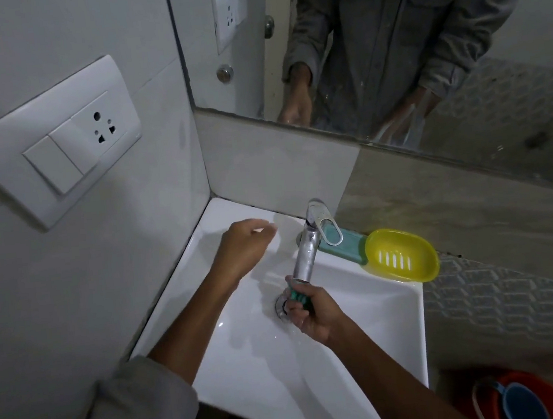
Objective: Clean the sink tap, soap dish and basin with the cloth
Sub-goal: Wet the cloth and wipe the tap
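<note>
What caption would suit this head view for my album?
Right hand grips a green cloth under the tap, left hand over the basin.

Pretty dim shot overall, greyish and low contrast. The white basin is the brightest thing, with small glints on its wet surface and on the chrome tap. Soft shadow under the left hand, whose fingertips are motion-blurred. Wide-angle bending at the edges, and the switch plate looks skewed. The mirror reflection is murky and grainy.
</note>
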The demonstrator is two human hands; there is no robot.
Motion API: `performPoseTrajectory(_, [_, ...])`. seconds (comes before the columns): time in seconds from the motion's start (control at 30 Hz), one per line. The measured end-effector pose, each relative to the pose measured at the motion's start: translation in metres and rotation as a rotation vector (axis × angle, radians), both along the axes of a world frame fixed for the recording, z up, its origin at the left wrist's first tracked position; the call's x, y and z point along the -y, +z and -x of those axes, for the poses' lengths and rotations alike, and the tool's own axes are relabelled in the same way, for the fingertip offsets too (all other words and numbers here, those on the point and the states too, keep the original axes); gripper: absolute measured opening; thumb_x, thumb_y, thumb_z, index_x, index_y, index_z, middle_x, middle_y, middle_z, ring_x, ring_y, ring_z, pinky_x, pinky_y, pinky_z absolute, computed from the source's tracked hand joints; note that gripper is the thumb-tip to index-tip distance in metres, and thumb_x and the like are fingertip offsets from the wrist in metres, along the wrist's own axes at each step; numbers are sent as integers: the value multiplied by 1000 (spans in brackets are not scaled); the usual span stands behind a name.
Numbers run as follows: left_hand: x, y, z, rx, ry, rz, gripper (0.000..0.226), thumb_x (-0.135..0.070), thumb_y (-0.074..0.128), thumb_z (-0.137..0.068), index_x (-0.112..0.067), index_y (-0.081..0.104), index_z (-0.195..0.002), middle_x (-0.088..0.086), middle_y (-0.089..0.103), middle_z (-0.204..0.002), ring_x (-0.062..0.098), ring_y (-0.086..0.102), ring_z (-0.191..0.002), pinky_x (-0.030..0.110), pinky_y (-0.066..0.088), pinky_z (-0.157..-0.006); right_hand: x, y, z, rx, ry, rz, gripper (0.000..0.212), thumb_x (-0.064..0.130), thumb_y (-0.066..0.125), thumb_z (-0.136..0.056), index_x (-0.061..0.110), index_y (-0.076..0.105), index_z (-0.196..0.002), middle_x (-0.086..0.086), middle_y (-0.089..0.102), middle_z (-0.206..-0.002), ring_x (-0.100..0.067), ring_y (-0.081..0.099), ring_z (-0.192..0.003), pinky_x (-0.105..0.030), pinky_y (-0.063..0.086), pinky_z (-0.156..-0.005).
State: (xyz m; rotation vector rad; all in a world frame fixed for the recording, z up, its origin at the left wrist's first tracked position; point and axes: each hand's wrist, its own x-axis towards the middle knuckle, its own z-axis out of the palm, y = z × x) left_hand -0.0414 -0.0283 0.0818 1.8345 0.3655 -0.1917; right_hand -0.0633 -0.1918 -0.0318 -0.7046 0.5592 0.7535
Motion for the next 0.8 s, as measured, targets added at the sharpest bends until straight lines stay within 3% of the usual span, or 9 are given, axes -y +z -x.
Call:
performPoseTrajectory(0.1, [17, 8, -6, 24, -41, 38, 9, -33, 58, -89, -32, 66, -94, 3, 71, -108, 18, 67, -93, 30, 51, -82, -5, 3, -4, -26, 73, 52, 17, 19, 44, -93, 12, 49, -78, -4, 45, -59, -9, 34, -38, -15, 25, -31])
performPoseTrajectory(0.23, [41, 13, -12, 30, -106, -60, 41, -41, 55, -91, -21, 58, -127, 5, 63, -126, 20, 62, -109, 32, 48, -91, -12, 9, -9, -15, 109, 242, 31, 23, 38, -99, 17, 40, -68, 1, 37, -46, -8, 27, -33, -15, 18, -29])
performPoseTrajectory(0.3, [51, 16, -15, 38, -164, -134, 48, -46, 51, -93, -19, 54, -132, 6, 60, -130, 20, 59, -112, 28, 44, -86, -14, 11, -11, 7, 110, 320, 35, 21, 35, -100, 18, 37, -66, 2, 33, -44, -8, 25, -32, -14, 18, -30])
performPoseTrajectory(0.37, [59, 19, -19, 56, -222, -204, 47, -51, 48, -93, -16, 58, -122, 7, 63, -124, 18, 60, -100, 28, 44, -80, -15, 13, -13, 26, 105, 390, 37, 18, 32, -100, 17, 35, -63, 2, 32, -43, -9, 25, -33, -14, 18, -33])
performPoseTrajectory(0.5, [68, 21, -27, 73, -247, -342, 45, -62, 50, -87, -17, 58, -85, 2, 67, -90, 18, 62, -80, 31, 49, -73, -18, 9, -15, 51, 76, 471, 33, 6, 30, -94, 15, 34, -63, 0, 32, -45, -10, 23, -35, -15, 16, -37])
performPoseTrajectory(0.6, [74, 22, -29, 60, -263, -454, 59, -69, 53, -81, -12, 64, -87, 4, 67, -83, 22, 65, -79, 36, 55, -74, -18, 4, -16, 92, 96, 537, 31, 2, 30, -92, 14, 34, -64, 1, 33, -43, -10, 24, -36, -17, 17, -36])
performPoseTrajectory(0.7, [79, 24, -29, 100, -240, -565, 54, -65, 62, -77, -11, 57, -80, 2, 62, -81, 24, 64, -78, 32, 52, -68, -15, 2, -17, 82, 132, 465, 31, 5, 29, -95, 13, 38, -67, 1, 38, -42, -9, 30, -33, -17, 24, -32])
performPoseTrajectory(0.8, [80, 24, -31, 98, -213, -580, 46, -59, 69, -74, -17, 53, -84, 4, 61, -86, 25, 64, -81, 30, 50, -68, -12, 3, -16, 81, 161, 410, 17, 16, 46, -99, 9, 56, -88, -6, 63, -52, -13, 59, -44, -20, 50, -44])
